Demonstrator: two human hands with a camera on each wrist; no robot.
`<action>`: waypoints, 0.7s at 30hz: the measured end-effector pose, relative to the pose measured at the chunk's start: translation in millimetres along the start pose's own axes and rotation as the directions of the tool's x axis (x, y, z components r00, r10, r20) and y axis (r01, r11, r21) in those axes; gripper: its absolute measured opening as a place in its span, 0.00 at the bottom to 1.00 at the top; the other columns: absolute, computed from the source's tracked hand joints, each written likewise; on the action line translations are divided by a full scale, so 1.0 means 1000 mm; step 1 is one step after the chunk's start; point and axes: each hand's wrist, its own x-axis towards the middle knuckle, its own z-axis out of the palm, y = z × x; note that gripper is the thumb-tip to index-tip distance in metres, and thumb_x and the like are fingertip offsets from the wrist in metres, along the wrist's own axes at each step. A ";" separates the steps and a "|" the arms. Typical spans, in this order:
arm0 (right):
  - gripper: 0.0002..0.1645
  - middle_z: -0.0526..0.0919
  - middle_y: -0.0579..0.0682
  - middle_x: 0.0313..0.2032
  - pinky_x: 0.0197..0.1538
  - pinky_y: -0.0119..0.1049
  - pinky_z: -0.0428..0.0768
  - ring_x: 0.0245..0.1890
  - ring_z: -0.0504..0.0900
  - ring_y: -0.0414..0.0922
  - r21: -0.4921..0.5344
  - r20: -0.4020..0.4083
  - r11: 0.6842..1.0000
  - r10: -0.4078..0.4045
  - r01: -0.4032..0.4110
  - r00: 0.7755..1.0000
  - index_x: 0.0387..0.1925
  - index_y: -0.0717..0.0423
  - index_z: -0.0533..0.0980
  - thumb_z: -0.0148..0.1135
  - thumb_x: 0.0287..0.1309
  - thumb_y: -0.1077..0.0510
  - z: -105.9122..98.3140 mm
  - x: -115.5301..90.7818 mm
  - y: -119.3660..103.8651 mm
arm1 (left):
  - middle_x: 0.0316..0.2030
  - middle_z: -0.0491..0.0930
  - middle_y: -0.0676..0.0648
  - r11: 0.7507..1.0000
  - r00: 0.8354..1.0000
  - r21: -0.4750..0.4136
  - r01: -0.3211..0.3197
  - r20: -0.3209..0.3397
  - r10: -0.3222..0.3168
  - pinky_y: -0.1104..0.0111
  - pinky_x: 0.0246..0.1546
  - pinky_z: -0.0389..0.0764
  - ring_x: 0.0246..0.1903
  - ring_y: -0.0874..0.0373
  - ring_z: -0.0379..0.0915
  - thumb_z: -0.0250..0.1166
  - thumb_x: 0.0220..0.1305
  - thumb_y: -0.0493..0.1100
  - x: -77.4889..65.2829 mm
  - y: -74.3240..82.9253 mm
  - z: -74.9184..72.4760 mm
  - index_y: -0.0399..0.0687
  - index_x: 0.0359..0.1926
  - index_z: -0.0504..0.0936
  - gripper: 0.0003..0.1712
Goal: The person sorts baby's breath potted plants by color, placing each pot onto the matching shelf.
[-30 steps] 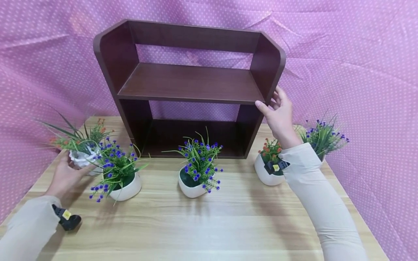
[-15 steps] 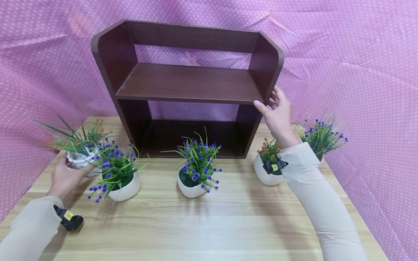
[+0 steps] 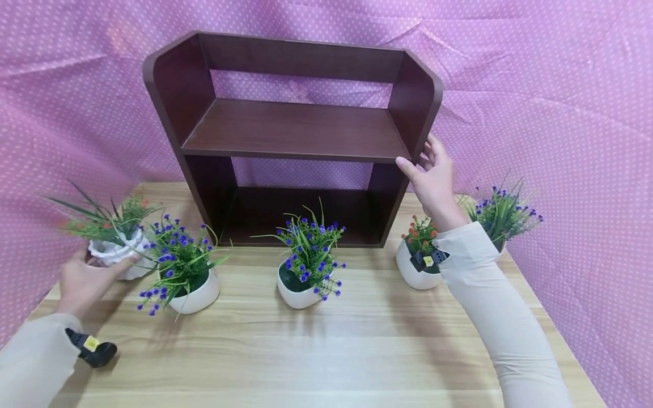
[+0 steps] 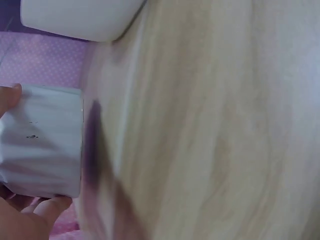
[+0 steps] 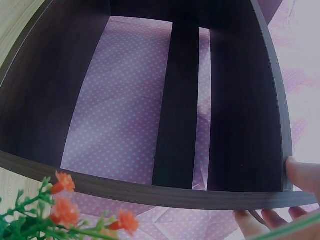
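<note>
At the left end of the worktop (image 3: pixel 306 362), the left hand (image 3: pixel 84 283) holds the white pot (image 3: pixel 114 255), thumb and fingers on opposite sides. Changed over the last half second: hand and pot have shifted left and nearer the person, the long leaves going with them. The left wrist view shows a gap between this pot and a neighbouring one; whether its base is clear of the surface, cannot tell.

Unchanged: the right hand (image 3: pixel 433 178) grips the right side of the shelf (image 3: pixel 296 130), thumb at the front edge, fingers round the outside. The shelf shows no shift of its own. Left blue plant (image 3: pixel 191 292), middle blue plant (image 3: pixel 301 294), and orange plant (image 3: pixel 415 272) likewise as they were.

Judgement: only the held pot is being moved at present; the right hand's grip probably steadies the shelf.
</note>
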 end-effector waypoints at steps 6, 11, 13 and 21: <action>0.39 0.71 0.58 0.62 0.65 0.43 0.70 0.59 0.73 0.50 0.000 -0.002 1.000 0.007 -0.007 1.000 0.67 0.51 0.64 0.66 0.55 0.68 0.000 0.000 -0.001 | 0.37 0.76 0.51 1.000 1.000 -0.011 -0.011 -0.026 0.011 0.85 0.25 0.71 0.27 0.78 0.65 0.72 0.53 0.57 -0.005 0.009 -0.013 0.36 0.55 0.66 0.40; 0.39 0.71 0.58 0.62 0.65 0.42 0.69 0.59 0.73 0.50 -0.009 -0.002 1.000 0.006 -0.006 1.000 0.67 0.51 0.64 0.66 0.55 0.68 0.001 0.000 0.000 | 0.27 0.69 0.72 0.998 0.997 -0.032 -0.047 -0.063 0.045 0.85 0.24 0.73 0.25 0.79 0.67 0.74 0.52 0.54 -0.010 0.021 -0.027 0.48 0.46 0.68 0.29; 0.39 0.71 0.58 0.62 0.65 0.42 0.69 0.59 0.73 0.50 -0.009 -0.002 1.000 0.006 -0.006 1.000 0.67 0.51 0.64 0.66 0.55 0.68 0.001 0.000 0.000 | 0.26 0.69 0.75 0.997 0.995 -0.043 -0.066 -0.079 0.063 0.86 0.23 0.72 0.25 0.80 0.67 0.74 0.52 0.52 -0.011 0.026 -0.033 0.46 0.47 0.68 0.29; 0.39 0.72 0.58 0.60 0.62 0.42 0.73 0.57 0.75 0.50 0.010 -0.011 1.000 0.008 -0.008 1.000 0.67 0.51 0.64 0.65 0.54 0.70 0.002 0.001 0.000 | 0.25 0.71 0.81 0.985 0.981 -0.093 -0.146 -0.140 0.132 0.88 0.23 0.70 0.26 0.84 0.68 0.74 0.52 0.48 -0.017 0.045 -0.052 0.66 0.43 0.69 0.24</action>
